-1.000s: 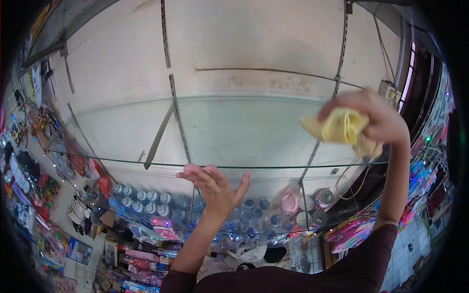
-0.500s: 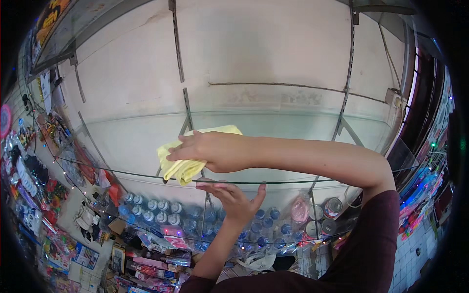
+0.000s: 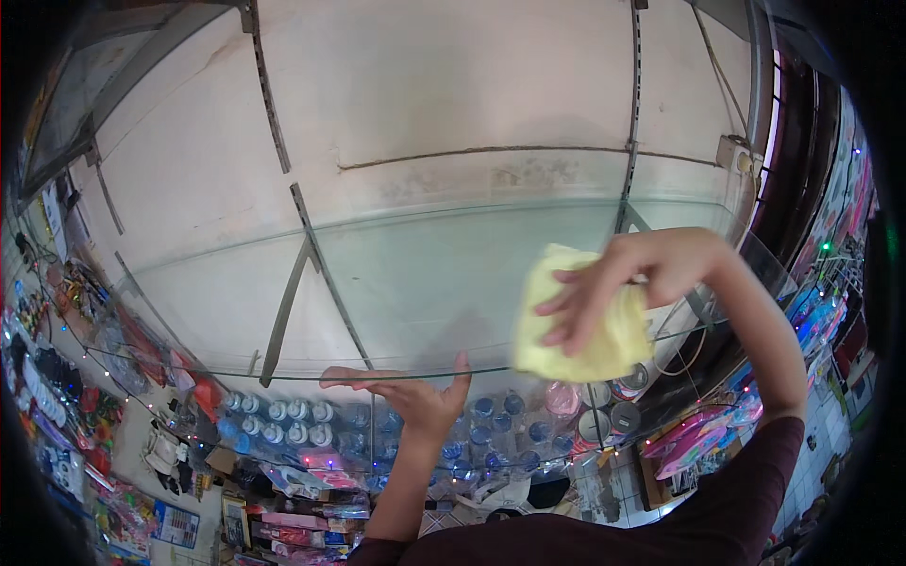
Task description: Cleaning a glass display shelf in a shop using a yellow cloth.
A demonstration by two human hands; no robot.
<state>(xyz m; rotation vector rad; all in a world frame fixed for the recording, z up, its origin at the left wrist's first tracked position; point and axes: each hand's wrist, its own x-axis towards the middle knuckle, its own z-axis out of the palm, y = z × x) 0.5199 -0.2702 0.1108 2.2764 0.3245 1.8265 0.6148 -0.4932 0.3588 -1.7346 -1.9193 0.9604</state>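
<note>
A clear glass shelf (image 3: 425, 283) spans the wall in front of me, its greenish front edge curving across the middle of the view. On its right part lies a folded yellow cloth (image 3: 618, 347), with my right hand (image 3: 628, 283) on it. The fingers press the cloth down, slightly smeared by motion, and part of it overlaps the front edge. My left hand (image 3: 420, 401) is at the front edge left of the middle. Its fingers stretch out flat under the glass and the thumb points up by the edge, apart from the fingers; it holds no loose item.
Below stand several blue-capped bottles (image 3: 481, 434), white-capped bottles (image 3: 297, 410) and jars (image 3: 595, 424). Metal brackets (image 3: 288, 311) support the shelf from slotted wall rails (image 3: 269, 94). Packaged goods (image 3: 307, 524) crowd the lower left. A wall socket (image 3: 741, 158) sits at right.
My right hand has carried the yellow cloth from the left part of the shelf to the right, unbending from across my body. The left hand stays at the front edge; the view has shifted right.
</note>
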